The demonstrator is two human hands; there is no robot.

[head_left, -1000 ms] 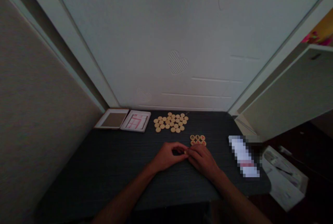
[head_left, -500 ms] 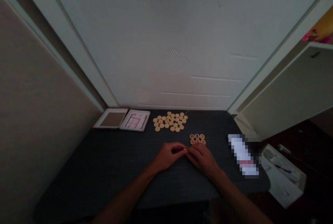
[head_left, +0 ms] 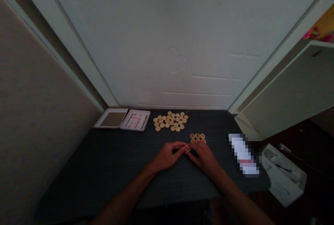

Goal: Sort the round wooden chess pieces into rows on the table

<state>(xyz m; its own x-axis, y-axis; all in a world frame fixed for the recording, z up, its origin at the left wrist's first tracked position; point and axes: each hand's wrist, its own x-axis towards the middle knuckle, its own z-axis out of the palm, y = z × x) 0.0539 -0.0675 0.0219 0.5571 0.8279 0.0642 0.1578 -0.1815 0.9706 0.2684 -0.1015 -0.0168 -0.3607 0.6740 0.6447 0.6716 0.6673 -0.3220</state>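
Filling the lower view, the dark worktop point(head_left: 99, 164) underlies the left hand point(head_left: 167, 156), pinching, and the right hand point(head_left: 204, 155), whose grip I cannot tell. Stray right knuckles could nudge the block of 6 discs point(head_left: 197, 136) just beyond; a slack pinch could drop the 1 held disc point(head_left: 187, 148), between the worktop's front and back edges. Fingers partly hide the block's near row; the held disc's red mark is illegible.
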